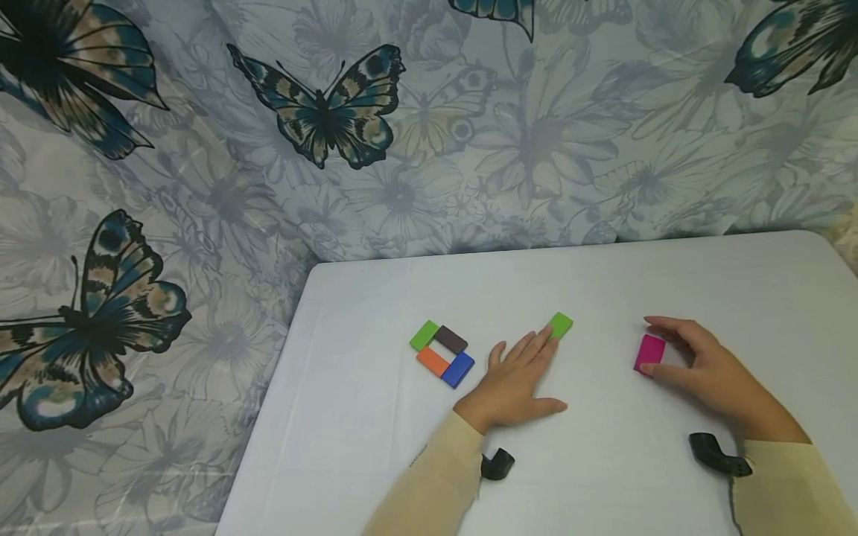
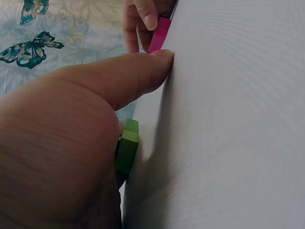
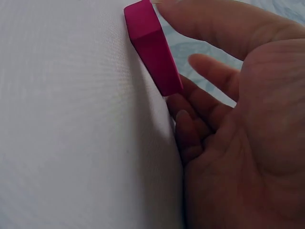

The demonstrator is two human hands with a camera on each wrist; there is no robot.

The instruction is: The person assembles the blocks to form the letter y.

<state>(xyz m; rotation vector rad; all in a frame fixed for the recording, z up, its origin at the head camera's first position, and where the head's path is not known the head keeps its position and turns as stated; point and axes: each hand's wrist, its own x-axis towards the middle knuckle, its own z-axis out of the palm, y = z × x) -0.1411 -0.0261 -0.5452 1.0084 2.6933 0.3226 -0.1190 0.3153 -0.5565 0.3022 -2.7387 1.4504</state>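
In the head view my left hand (image 1: 512,380) lies with fingers spread and straight, its fingertips over the near end of a green block (image 1: 561,324). That block also shows beyond the thumb in the left wrist view. To the right, my right hand (image 1: 704,368) holds a pink block (image 1: 650,351), with the thumb on its near end and the other fingers bent round toward its far end. In the right wrist view the pink block (image 3: 151,45) stands close over the white surface, and some fingertips are hidden behind it.
Left of my left hand, a second green block (image 1: 424,335), a dark brown block (image 1: 451,339), an orange block (image 1: 432,362) and a blue block (image 1: 459,370) form a small ring on the white table (image 1: 348,447). A butterfly-patterned cloth (image 1: 429,193) hangs behind the table.
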